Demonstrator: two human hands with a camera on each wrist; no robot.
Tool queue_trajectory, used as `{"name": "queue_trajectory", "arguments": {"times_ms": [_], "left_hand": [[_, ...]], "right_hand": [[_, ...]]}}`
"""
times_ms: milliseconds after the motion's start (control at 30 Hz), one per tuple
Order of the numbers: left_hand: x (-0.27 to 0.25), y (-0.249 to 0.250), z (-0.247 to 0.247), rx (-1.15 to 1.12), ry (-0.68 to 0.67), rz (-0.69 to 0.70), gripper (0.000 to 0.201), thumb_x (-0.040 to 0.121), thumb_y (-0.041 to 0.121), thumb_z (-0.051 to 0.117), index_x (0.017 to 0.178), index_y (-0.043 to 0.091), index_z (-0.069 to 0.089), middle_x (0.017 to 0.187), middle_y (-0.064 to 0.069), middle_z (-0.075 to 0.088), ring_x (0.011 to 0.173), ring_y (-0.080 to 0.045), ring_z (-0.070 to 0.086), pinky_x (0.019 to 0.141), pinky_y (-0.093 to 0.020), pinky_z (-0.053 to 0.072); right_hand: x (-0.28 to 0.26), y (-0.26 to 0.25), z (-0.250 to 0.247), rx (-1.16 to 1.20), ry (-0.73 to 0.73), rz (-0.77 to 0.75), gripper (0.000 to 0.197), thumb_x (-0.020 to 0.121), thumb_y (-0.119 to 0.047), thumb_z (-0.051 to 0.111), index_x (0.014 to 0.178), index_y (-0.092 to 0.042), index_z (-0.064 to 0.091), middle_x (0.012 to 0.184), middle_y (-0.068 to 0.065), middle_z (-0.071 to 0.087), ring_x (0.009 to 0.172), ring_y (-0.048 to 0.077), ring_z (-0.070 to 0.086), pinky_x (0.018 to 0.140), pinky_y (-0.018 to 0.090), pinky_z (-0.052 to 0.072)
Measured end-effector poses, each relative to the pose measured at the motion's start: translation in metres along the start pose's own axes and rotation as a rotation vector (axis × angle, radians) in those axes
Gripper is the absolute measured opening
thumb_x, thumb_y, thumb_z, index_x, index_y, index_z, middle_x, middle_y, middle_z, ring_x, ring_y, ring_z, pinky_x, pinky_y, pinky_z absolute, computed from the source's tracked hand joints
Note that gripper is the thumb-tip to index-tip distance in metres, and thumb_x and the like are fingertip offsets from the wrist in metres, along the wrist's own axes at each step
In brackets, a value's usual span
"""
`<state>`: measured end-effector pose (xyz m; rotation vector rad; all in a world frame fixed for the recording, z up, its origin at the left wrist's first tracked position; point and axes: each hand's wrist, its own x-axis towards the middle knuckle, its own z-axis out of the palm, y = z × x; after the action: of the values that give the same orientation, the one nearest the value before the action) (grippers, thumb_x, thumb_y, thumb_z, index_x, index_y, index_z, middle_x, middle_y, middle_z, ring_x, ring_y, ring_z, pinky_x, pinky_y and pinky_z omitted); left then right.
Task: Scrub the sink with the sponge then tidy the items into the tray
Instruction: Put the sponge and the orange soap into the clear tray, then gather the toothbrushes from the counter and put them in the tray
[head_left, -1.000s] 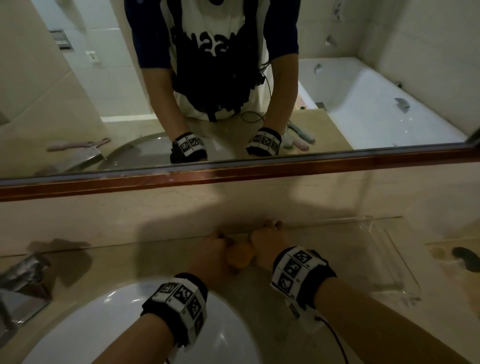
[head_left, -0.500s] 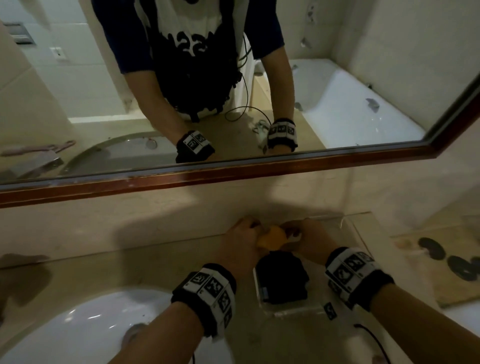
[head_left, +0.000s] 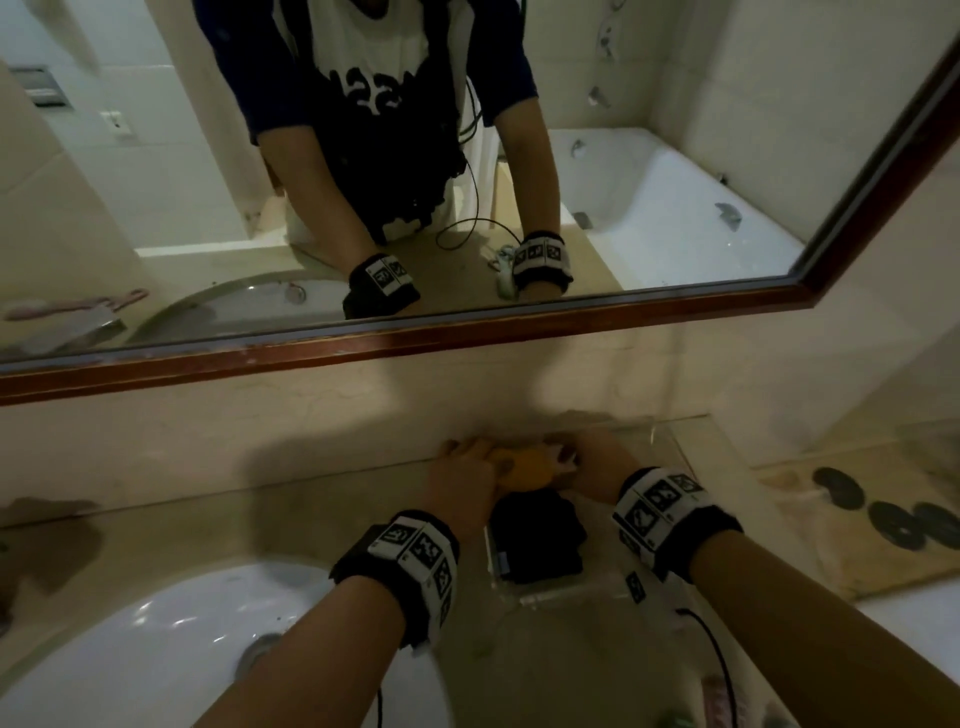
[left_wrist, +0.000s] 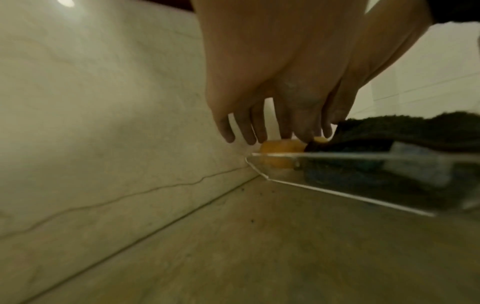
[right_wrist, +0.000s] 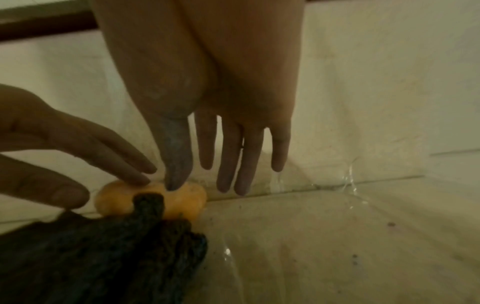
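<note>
Orange sponge (right_wrist: 150, 200) in far corner of clear tray (head_left: 670, 441), against dark folded cloth (head_left: 537, 535) — likely being seated there. Left hand (head_left: 462, 480), right hand (head_left: 597, 467): fingers extended, tips touching sponge, no grip. Beige stone counter (left_wrist: 259, 246), white sink (head_left: 156, 649) left, wood-framed mirror (head_left: 363, 343) above.

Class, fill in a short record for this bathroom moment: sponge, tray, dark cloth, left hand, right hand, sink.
sponge: orange, at tray's far end by the wall
tray: clear, on the counter
dark cloth: in tray, nearer than sponge
left hand: fingers straight, touching sponge
right hand: fingers straight, thumb tip on sponge
sink: white, left of tray
</note>
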<state>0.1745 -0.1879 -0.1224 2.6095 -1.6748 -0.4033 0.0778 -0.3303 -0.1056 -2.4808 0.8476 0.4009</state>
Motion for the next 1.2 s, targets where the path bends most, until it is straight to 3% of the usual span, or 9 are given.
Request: {"name": "queue_trajectory", "arguments": {"times_ms": [100, 333, 467, 633, 700, 900, 1067, 1200], "left_hand": [[-0.025, 0.008, -0.014, 0.019, 0.021, -0.043, 0.045, 0.096, 0.017, 0.043, 0.140, 0.024, 0.043, 0.155, -0.003, 0.026, 0.143, -0.023, 0.024, 0.116, -0.037, 0.019], [-0.103, 0.042, -0.026, -0.029, 0.113, -0.066, 0.042, 0.097, 0.016, 0.040, 0.137, 0.026, 0.044, 0.150, 0.000, 0.036, 0.140, -0.021, 0.030, 0.115, -0.036, 0.023], [-0.141, 0.075, -0.011, -0.125, 0.098, -0.032, 0.040, 0.096, 0.016, 0.042, 0.135, 0.026, 0.047, 0.143, 0.000, 0.043, 0.133, -0.022, 0.038, 0.112, -0.035, 0.028], [-0.180, 0.116, 0.025, -0.174, 0.034, 0.046, 0.038, 0.096, 0.024, 0.046, 0.134, 0.027, 0.047, 0.151, 0.003, 0.035, 0.139, -0.021, 0.033, 0.113, -0.037, 0.029], [-0.189, 0.131, 0.036, -0.193, 0.021, 0.032, 0.038, 0.096, 0.028, 0.047, 0.133, 0.028, 0.048, 0.147, 0.002, 0.042, 0.135, -0.022, 0.038, 0.111, -0.037, 0.033], [-0.201, 0.178, 0.046, -0.141, -0.078, 0.017, 0.050, 0.095, 0.034, 0.047, 0.143, 0.023, 0.035, 0.141, -0.008, 0.044, 0.129, -0.028, 0.044, 0.109, -0.039, 0.035], [-0.186, 0.202, 0.048, -0.102, -0.152, -0.075, 0.056, 0.096, 0.038, 0.045, 0.143, 0.011, 0.032, 0.146, -0.015, 0.036, 0.132, -0.033, 0.038, 0.111, -0.043, 0.033], [-0.168, 0.215, 0.057, -0.188, -0.187, -0.223, 0.080, 0.089, 0.054, 0.048, 0.146, 0.007, 0.019, 0.148, -0.017, 0.033, 0.134, -0.033, 0.036, 0.111, -0.042, 0.033]], "right_hand": [[-0.030, 0.005, -0.011, 0.055, 0.038, 0.009, 0.061, 0.086, -0.019, 0.065, 0.142, -0.018, 0.039, 0.133, 0.010, 0.054, 0.119, 0.025, 0.054, 0.100, 0.029, 0.042], [-0.132, 0.026, -0.019, 0.062, 0.123, 0.109, 0.056, 0.086, -0.023, 0.066, 0.138, -0.019, 0.044, 0.134, 0.010, 0.054, 0.118, 0.026, 0.055, 0.096, 0.029, 0.043], [-0.197, 0.048, 0.001, 0.050, 0.114, 0.195, 0.051, 0.086, -0.023, 0.066, 0.133, -0.015, 0.050, 0.131, 0.011, 0.057, 0.116, 0.026, 0.057, 0.095, 0.032, 0.045], [-0.269, 0.080, 0.046, 0.044, 0.078, 0.317, 0.047, 0.087, -0.023, 0.064, 0.131, -0.014, 0.051, 0.129, 0.011, 0.057, 0.117, 0.025, 0.055, 0.094, 0.030, 0.044], [-0.287, 0.092, 0.063, 0.060, 0.085, 0.374, 0.047, 0.087, -0.024, 0.063, 0.131, -0.012, 0.050, 0.127, 0.012, 0.059, 0.118, 0.025, 0.055, 0.094, 0.029, 0.044], [-0.299, 0.108, 0.096, 0.152, 0.072, 0.495, 0.054, 0.092, -0.034, 0.055, 0.135, -0.005, 0.041, 0.134, 0.016, 0.053, 0.123, 0.030, 0.051, 0.101, 0.034, 0.042], [-0.279, 0.115, 0.115, 0.231, 0.165, 0.462, 0.044, 0.093, -0.036, 0.051, 0.129, -0.011, 0.048, 0.126, 0.013, 0.058, 0.112, 0.029, 0.057, 0.085, 0.030, 0.045], [-0.268, 0.111, 0.122, 0.294, 0.242, 0.418, 0.033, 0.097, -0.036, 0.041, 0.126, -0.021, 0.049, 0.130, 0.008, 0.056, 0.116, 0.027, 0.055, 0.101, 0.033, 0.043]]}}
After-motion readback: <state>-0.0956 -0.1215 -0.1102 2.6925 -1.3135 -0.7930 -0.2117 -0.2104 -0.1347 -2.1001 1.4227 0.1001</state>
